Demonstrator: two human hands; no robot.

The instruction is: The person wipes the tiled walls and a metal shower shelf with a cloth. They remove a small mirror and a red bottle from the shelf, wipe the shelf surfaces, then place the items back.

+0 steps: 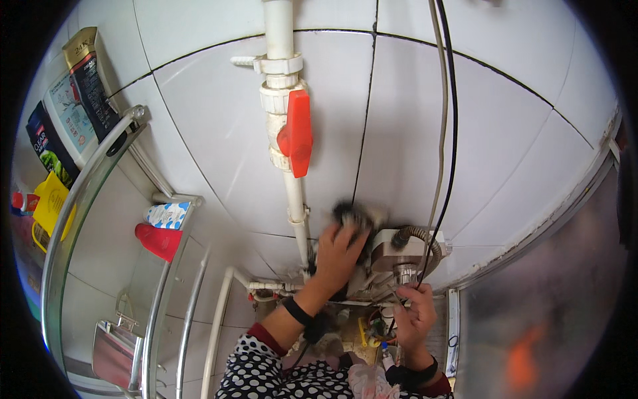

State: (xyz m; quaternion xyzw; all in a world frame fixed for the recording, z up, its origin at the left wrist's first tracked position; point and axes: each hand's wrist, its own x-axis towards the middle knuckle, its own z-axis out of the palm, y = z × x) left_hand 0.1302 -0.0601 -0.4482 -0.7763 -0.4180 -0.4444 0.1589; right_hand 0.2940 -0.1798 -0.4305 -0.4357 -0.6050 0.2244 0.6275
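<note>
My left hand [337, 257] presses a dark, cloth-like item [356, 215] against the white tiled wall. Motion blur hides what exactly it is. To the right and lower, my right hand [416, 315] has its fingers closed around a black cable [452, 119] and a thinner grey cable [442, 119], which hang down the wall. Between the hands sits a boxy white and brown wall fixture [391, 254] with a ribbed hose [423, 238] curving from its top; the cables pass in front of the hose.
A white plastic pipe [295, 192] with a red valve handle [300, 133] runs down the wall. At left, a metal and glass rack [75, 202] holds bottles and a yellow container [52, 202]. A translucent panel [543, 299] stands at right. A yellow-handled item [362, 333] lies below.
</note>
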